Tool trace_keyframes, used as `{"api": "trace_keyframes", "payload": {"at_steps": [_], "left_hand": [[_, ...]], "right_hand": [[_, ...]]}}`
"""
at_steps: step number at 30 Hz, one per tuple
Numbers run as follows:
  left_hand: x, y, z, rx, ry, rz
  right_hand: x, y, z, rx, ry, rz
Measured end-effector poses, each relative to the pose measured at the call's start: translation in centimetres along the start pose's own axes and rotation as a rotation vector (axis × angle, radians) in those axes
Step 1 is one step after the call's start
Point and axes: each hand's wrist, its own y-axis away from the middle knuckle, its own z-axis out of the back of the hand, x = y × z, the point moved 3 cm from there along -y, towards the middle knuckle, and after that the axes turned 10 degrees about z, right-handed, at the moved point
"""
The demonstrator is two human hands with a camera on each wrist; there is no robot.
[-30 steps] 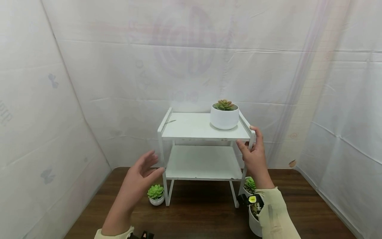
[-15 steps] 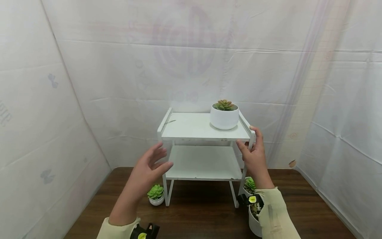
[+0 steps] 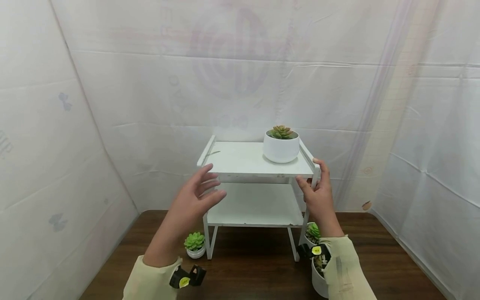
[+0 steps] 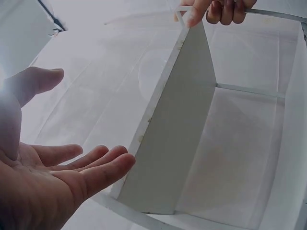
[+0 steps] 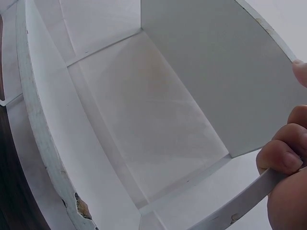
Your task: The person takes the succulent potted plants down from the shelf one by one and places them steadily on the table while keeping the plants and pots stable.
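Observation:
A white two-tier shelf rack (image 3: 236,160) stands on the table in the head view. My right hand (image 3: 320,200) grips its right front post just under the top board. Fingers curl round the white post (image 5: 240,196) in the right wrist view. My left hand (image 3: 191,202) is raised in front of the rack's left front post, fingers apart and holding nothing. In the left wrist view, its fingertips are close to the board's chipped front edge (image 4: 148,117); whether they touch, I cannot tell. A succulent in a round white pot (image 3: 281,149) sits at the right of the top board.
A small green succulent (image 3: 194,242) in a white pot stands by the rack's left leg. On the right, another green succulent (image 3: 313,232) and a white pot (image 3: 318,281) are partly behind my right forearm. White sheets (image 3: 150,96) enclose the dark wooden table (image 3: 247,266).
My left hand has risen and moved right, from beside the rack's left post to in front of its upper left corner. My right hand keeps its grip; the rack and pots stay put.

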Motion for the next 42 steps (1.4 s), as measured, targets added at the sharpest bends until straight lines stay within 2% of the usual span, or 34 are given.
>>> {"api": "trace_keyframes", "payload": {"at_steps": [10, 23, 31, 38, 42], "left_hand": [[-1.1, -1.4, -0.7, -0.007, -0.032, -0.052], [-2.4, -3.0, -1.7, 0.004, -0.003, -0.069], [-2.7, -4.1, -2.1, -0.007, -0.002, -0.039], [-2.9, -4.7, -2.7, 0.008, 0.016, -0.052], [-3.1, -4.9, -2.8, -0.003, 0.007, -0.058]], "right_hand": [[0.2, 0.1, -0.2, 0.005, 0.000, -0.003], [0.4, 0.1, -0.5, -0.002, 0.010, -0.010], [0.5, 0.4, -0.7, 0.000, 0.003, -0.013], [0.4, 0.3, -0.8, 0.002, 0.008, -0.008], [0.8, 0.3, -0.8, 0.007, 0.013, -0.012]]}}
